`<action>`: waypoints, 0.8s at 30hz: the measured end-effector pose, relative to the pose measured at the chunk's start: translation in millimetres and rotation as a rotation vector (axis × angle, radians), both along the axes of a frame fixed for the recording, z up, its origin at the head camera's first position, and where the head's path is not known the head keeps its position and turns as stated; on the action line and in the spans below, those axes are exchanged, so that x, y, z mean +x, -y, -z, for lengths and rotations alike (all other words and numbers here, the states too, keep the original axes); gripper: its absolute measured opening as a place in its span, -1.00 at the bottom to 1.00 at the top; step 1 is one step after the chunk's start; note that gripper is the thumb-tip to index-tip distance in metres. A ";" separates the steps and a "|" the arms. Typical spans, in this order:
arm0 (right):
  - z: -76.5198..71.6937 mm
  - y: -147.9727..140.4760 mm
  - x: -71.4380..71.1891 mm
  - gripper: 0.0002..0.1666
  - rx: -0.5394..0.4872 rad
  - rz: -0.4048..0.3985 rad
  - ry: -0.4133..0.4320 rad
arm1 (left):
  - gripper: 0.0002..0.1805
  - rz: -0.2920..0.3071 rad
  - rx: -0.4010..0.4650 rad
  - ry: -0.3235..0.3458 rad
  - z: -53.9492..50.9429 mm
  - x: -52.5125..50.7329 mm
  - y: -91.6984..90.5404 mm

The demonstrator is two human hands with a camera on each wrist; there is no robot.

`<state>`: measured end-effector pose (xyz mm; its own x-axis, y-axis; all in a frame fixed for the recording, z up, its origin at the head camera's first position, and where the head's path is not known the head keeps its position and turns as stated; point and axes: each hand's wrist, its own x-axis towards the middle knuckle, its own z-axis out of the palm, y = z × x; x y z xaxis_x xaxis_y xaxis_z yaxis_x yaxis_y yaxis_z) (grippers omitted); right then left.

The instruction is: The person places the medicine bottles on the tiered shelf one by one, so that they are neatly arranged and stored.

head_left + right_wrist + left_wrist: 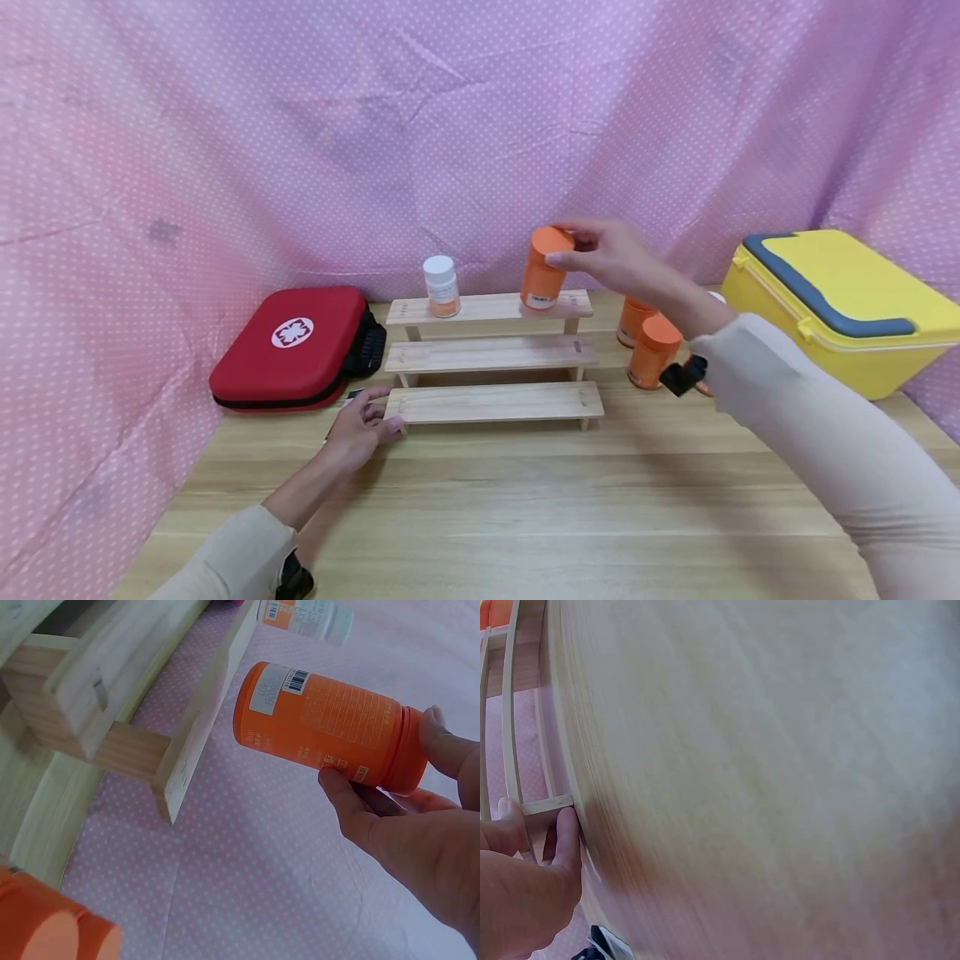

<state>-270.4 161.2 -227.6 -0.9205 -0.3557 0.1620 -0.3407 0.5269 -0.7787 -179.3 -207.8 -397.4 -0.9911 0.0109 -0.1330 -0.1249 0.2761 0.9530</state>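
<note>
A three-tier wooden rack [495,402] stands on the table. At the left end of its lowest tier, my left hand [356,429] pinches the board; in the left wrist view, thumb and fingers lie around that wooden end [549,805]. My right hand [611,250] holds an orange bottle [542,271] by its lid end, at the right part of the top tier. The right wrist view shows the bottle [319,727] close to the top board [196,724]; whether its base touches is unclear. A white-capped bottle [441,287] stands on the top tier's left part.
Left of the rack lies a red first-aid case [281,350]. More orange bottles [654,352] stand to its right, partly hidden by my right arm. A yellow box [840,308] with a grey handle sits at far right. A pink dotted cloth [480,142] hangs behind.
</note>
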 end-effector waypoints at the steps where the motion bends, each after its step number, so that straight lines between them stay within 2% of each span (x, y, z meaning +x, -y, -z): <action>1: -0.3 4.3 -4.7 -0.33 0.004 -0.009 0.002 | -0.40 0.001 -0.016 -0.004 0.1 -0.2 -0.1; 5: -1.8 16.7 -17.7 -0.33 0.025 -0.052 0.034 | -0.42 0.004 -0.070 -0.017 0.6 -0.6 0.1; 9: -1.0 24.4 -26.3 -0.37 0.024 -0.086 0.070 | -0.41 0.006 -0.055 -0.012 1.0 0.0 0.6; 13: -0.9 27.3 -31.5 -0.38 0.018 -0.082 0.108 | -0.39 0.008 -0.017 -0.002 0.0 0.7 0.3; 16: -1.5 28.1 -33.5 -0.39 0.001 -0.076 0.134 | -0.38 0.003 0.001 0.006 -0.8 1.3 0.1; 20: -2.0 25.8 -33.1 -0.31 -0.010 -0.109 0.163 | -0.38 -0.007 0.006 0.012 -1.1 1.9 -0.2; 24: -4.7 13.0 -24.8 -0.15 0.054 -0.124 0.150 | -0.37 -0.007 0.011 0.014 -0.6 2.3 0.0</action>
<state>-295.2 148.3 -222.9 -0.8814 -0.4723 0.0040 -0.2878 0.5304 -0.7974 -177.0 -207.8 -396.8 -0.9891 0.0055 -0.1473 -0.1406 0.2645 0.9541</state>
